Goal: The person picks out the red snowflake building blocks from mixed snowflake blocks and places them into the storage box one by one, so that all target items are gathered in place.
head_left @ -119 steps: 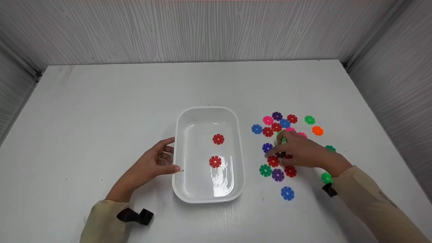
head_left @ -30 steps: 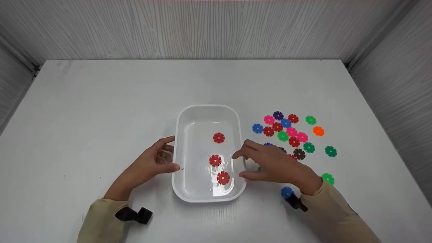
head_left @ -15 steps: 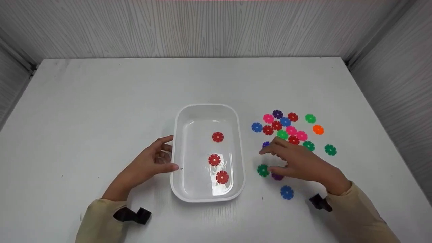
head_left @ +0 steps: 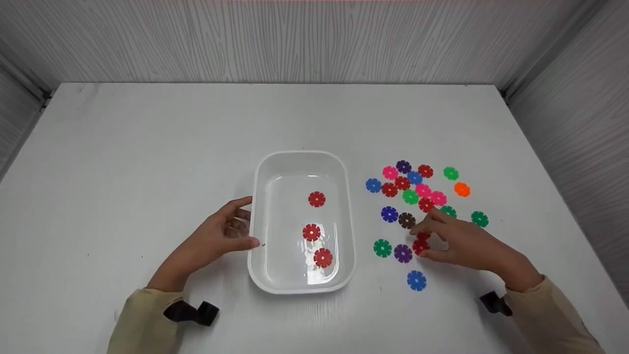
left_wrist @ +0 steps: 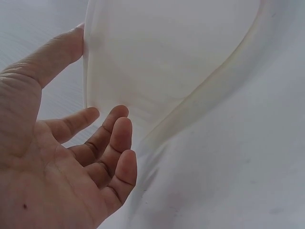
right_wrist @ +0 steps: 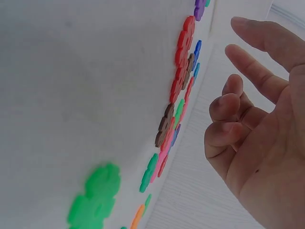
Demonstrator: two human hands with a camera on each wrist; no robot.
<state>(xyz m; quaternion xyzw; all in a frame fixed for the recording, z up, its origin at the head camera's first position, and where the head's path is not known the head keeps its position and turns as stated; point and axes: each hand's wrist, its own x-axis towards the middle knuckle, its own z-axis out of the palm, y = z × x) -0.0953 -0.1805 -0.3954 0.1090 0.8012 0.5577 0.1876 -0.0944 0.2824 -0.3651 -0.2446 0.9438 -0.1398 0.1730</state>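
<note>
A white rectangular tray (head_left: 300,285) stands mid-table with three red notched plastic discs, one of them a red disc (head_left: 311,232) at the middle. My left hand (head_left: 223,231) holds its left side, thumb on the rim and fingertips against the outer wall; the left wrist view shows this wall (left_wrist: 143,62) up close. My right hand (head_left: 457,241) is over the pile at right, thumb and forefinger apart above a red disc (head_left: 420,247). In the right wrist view nothing lies between the fingers of that hand (right_wrist: 262,105). It partly covers another red disc beside it.
Several flat discs lie around the right hand: brown (head_left: 407,221), dark green (head_left: 382,248), purple (head_left: 403,253), blue (head_left: 416,280), orange (head_left: 462,190) and pink (head_left: 389,172). Behind the table (head_left: 147,128) rises a grey wood-grain wall (head_left: 295,44).
A third red disc has come into the tray since the oldest frame. From the tray's right rim, my right hand has moved right, back over the pile. My left hand stays at the tray.
</note>
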